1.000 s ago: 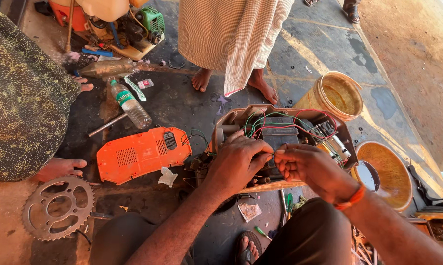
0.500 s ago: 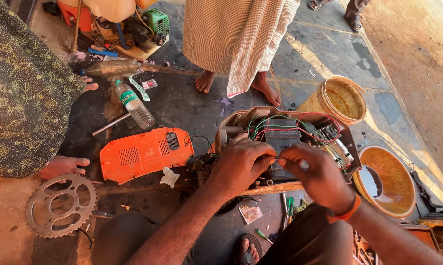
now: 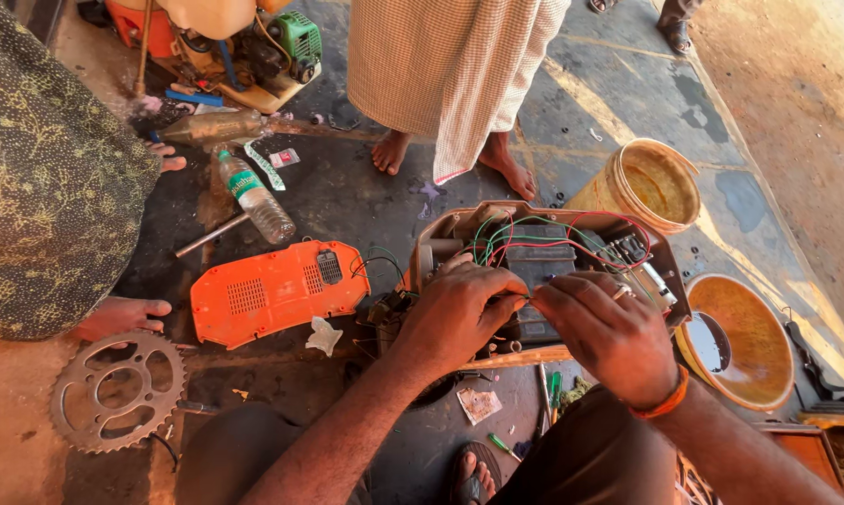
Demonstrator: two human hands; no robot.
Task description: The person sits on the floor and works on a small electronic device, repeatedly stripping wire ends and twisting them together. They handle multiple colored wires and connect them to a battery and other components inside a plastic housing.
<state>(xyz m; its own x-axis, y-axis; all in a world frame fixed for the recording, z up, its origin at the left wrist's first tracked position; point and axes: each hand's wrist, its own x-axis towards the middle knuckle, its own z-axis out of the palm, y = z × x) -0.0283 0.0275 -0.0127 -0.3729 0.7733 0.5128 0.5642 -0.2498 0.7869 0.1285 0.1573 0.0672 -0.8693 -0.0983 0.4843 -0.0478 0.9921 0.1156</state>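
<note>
An opened device casing (image 3: 445,229) lies on the dark ground, with red, green and black wires (image 3: 534,238) and a dark block inside it. My left hand (image 3: 455,313) and my right hand (image 3: 609,327) meet over its front edge, fingertips pinched together on something small, probably a wire, that I cannot make out. An orange band sits on my right wrist. The orange cover (image 3: 277,290) of the device lies to the left, joined to the casing by thin wires.
A metal sprocket (image 3: 118,393) lies at lower left, a plastic bottle (image 3: 254,198) and a metal rod beyond the cover. A yellow bucket (image 3: 651,187) and a round orange basin (image 3: 740,341) stand right. Two people stand nearby, barefoot. A small engine machine (image 3: 254,42) stands behind.
Both hands stayed together at the casing's front edge, with only small finger movements. The view has shifted slightly.
</note>
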